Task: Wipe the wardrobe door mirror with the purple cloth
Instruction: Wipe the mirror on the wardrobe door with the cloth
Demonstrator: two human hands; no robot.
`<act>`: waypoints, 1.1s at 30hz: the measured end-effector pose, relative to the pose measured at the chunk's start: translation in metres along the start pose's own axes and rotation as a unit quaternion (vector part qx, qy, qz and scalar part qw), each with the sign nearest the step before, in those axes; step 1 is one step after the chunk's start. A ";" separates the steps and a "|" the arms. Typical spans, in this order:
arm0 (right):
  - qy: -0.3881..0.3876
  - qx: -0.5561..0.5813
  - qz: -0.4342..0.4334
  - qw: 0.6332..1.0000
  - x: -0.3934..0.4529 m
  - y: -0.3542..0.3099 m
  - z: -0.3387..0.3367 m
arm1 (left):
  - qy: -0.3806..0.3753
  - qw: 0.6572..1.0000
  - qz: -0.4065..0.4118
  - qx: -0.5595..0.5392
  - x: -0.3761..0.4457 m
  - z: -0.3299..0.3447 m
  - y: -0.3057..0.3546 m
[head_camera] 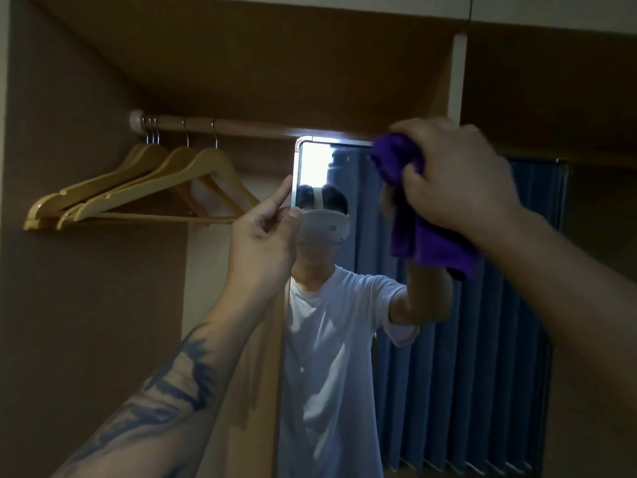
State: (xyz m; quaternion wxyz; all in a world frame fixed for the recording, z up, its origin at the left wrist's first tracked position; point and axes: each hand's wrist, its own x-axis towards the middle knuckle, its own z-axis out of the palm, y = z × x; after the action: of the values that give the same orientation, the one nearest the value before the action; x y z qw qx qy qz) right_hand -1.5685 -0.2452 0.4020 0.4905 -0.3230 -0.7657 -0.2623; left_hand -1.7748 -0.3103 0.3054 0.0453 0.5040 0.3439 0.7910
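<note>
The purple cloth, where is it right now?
In the head view, the purple cloth is bunched in the right hand, up near the top edge of the wardrobe door mirror, right of the wooden hangers.

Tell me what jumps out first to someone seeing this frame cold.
The purple cloth, bunched in the right hand near the top of the mirror, draws the eye first. Next, the left hand pinching the mirror's left edge, with a tattooed forearm below it. At left, wooden hangers hang from the wardrobe rail.
</note>
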 end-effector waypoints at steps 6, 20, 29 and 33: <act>0.041 0.016 0.095 0.994 -0.009 -0.009 0.006 | 0.019 1.000 0.005 -0.002 -0.004 0.005 0.003; 0.104 0.427 -0.015 0.898 -0.023 -0.094 0.036 | 0.003 0.996 0.066 0.052 -0.013 0.003 0.069; -0.112 0.745 0.034 0.657 -0.030 -0.098 0.028 | 0.011 0.998 0.060 0.036 -0.003 0.005 0.074; -0.075 0.559 -0.033 0.825 -0.020 -0.075 0.022 | 0.053 0.979 0.125 0.152 0.022 -0.004 0.066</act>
State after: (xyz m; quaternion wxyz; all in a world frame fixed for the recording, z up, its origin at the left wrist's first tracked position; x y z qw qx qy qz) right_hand -1.6315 -0.2839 0.3686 0.5194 0.0139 -0.8257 0.2196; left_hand -1.7707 -0.3532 0.3600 -0.1499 0.5015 0.3962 0.7544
